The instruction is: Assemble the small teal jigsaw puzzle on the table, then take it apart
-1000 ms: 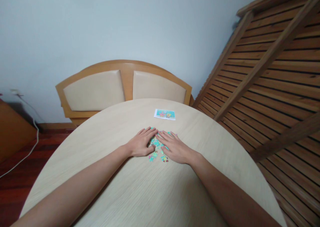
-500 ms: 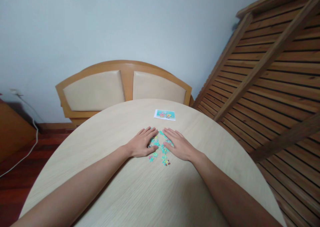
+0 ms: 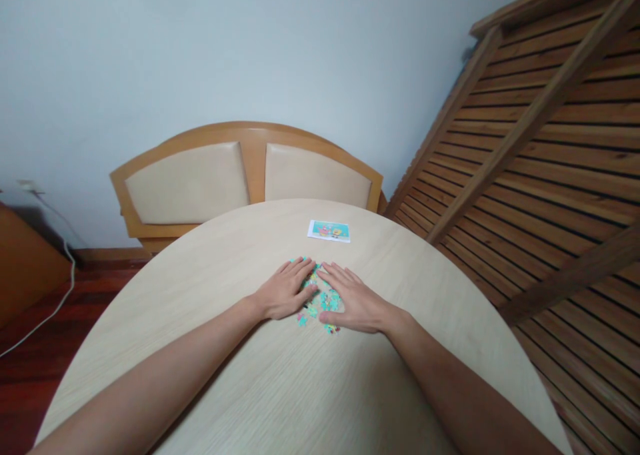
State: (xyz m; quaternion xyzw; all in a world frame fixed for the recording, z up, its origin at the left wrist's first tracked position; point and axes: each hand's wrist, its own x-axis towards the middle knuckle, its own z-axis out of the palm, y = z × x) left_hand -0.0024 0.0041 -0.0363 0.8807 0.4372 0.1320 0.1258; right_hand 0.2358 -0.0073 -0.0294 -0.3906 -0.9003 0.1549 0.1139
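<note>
Several small jigsaw puzzle pieces, mostly turquoise with bits of yellow, pink and dark colour, lie loose between my hands. My left hand rests palm down over the left side of the pile, fingers stretched out and thumb over some pieces. From the right, my right hand lies flat beside the pile, its thumb spread away from its fingers around the pieces. Both palms hide part of the pile. Beyond the fingertips a picture card with a pink and a yellow cartoon figure on turquoise lies flat.
The round pale wooden table carries everything. Behind it, against the wall, stands a wooden headboard with cream panels. A slatted wooden frame leans at the right. A white cable hangs at the left.
My right hand has shifted slightly towards me, its thumb now lower and wider from the fingers. My left hand has moved only a little, and more turquoise pieces show between the hands.
</note>
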